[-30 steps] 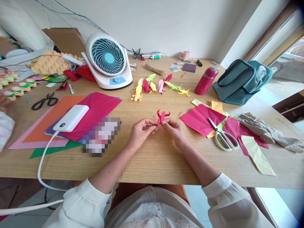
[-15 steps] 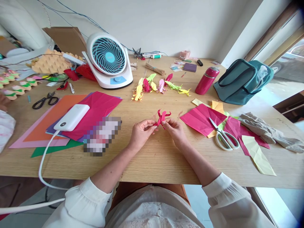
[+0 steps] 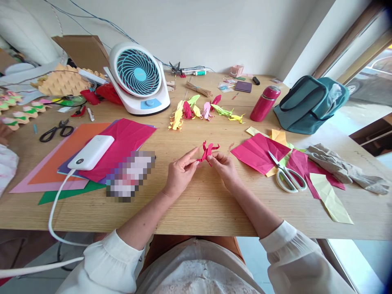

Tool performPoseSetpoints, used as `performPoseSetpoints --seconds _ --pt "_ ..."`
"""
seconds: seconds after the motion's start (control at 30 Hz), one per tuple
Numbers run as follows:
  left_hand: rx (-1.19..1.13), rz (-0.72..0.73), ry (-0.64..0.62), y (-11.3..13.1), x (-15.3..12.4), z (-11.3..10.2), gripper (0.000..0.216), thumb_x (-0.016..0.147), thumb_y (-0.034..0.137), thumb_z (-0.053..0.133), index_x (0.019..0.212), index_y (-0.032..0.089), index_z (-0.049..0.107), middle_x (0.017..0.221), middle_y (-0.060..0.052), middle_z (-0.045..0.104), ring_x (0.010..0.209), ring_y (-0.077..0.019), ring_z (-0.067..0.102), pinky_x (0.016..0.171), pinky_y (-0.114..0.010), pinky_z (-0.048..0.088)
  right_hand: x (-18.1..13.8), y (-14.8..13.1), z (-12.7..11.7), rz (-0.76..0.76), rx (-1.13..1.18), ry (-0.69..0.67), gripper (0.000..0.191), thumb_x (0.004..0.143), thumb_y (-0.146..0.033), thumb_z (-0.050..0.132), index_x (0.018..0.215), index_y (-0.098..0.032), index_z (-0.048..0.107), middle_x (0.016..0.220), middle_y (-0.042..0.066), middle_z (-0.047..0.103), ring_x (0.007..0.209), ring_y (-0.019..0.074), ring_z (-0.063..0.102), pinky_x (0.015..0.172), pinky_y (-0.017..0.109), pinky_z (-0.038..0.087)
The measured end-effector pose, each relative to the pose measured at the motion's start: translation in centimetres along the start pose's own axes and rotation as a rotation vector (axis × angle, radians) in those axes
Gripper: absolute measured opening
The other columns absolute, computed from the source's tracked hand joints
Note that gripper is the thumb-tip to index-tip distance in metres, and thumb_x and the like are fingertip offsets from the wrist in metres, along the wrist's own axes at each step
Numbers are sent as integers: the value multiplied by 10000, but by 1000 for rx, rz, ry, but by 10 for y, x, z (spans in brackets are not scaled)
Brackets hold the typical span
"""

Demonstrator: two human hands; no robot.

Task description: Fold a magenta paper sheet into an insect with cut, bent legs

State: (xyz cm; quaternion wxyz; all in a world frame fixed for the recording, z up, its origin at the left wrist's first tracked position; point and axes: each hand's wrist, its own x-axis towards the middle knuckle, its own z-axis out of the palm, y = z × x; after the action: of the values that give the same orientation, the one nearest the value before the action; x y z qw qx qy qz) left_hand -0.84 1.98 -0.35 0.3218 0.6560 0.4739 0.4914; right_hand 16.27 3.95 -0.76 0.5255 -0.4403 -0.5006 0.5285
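Note:
A small red folded paper figure with thin legs is held just above the wooden table, in the middle. My left hand pinches its left side, one finger stretched out toward it. My right hand pinches its right side from below with curled fingers. A row of finished paper figures in yellow, red, pink and green lies farther back on the table.
White-handled scissors lie on red and yellow paper scraps to the right. Coloured paper sheets, a white power bank and black scissors are left. A fan, a red bottle and a teal bag stand behind.
My left hand's index finger has straightened out toward the paper figure. The figure and my right hand stay in nearly the same place.

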Motion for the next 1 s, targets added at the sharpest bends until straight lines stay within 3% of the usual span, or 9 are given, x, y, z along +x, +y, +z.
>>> performPoseSetpoints --seconds 0.23,0.33,0.47,0.6,0.7,0.8,1.0 --pt "51 1 6 4 -1 -2 457 937 275 612 1387 203 599 995 -41 802 758 -162 772 769 -243 584 0 1 0 -14 -7 -8 442 691 -635 772 743 -212 655 660 -7 538 628 133 406 585 278 326" --pt "51 -15 3 2 2 -6 500 942 321 603 1421 186 562 1005 -66 800 884 -186 768 821 -258 576 1 2 -1 -27 -27 1 450 687 -649 769 722 -217 647 644 -12 531 617 132 401 585 280 323" --pt "23 -32 20 -3 9 -6 321 921 416 614 1096 177 738 1080 -95 774 933 -199 733 753 -253 554 1 2 2 -24 -74 -43 480 663 -674 771 732 -211 660 634 -18 539 595 124 406 582 280 321" --pt "-40 -47 -8 -9 14 -2 229 858 390 676 878 169 735 901 -60 761 788 -167 682 716 -255 514 -1 2 3 -32 -119 -154 446 711 -643 750 725 -203 677 678 -2 597 650 139 487 640 285 380" --pt "-162 -115 21 -12 16 -1 203 847 370 670 844 173 721 841 -34 749 769 -158 662 747 -264 508 -2 -1 -1 -43 -148 -113 409 805 -619 674 850 -214 720 757 6 639 695 144 513 651 278 390" --pt "-205 -158 85 -12 17 -3 200 825 375 678 832 178 709 834 -23 742 780 -159 655 764 -267 504 -4 -3 -5 -11 -238 -65 405 827 -610 659 877 -213 723 689 -11 598 609 125 451 565 266 332" --pt "-280 -190 99 -8 17 -2 230 801 402 690 842 176 696 847 -24 728 807 -155 652 795 -270 500 -4 3 0 68 -114 -165 425 691 -587 795 852 -205 700 727 9 686 655 145 587 619 274 421"
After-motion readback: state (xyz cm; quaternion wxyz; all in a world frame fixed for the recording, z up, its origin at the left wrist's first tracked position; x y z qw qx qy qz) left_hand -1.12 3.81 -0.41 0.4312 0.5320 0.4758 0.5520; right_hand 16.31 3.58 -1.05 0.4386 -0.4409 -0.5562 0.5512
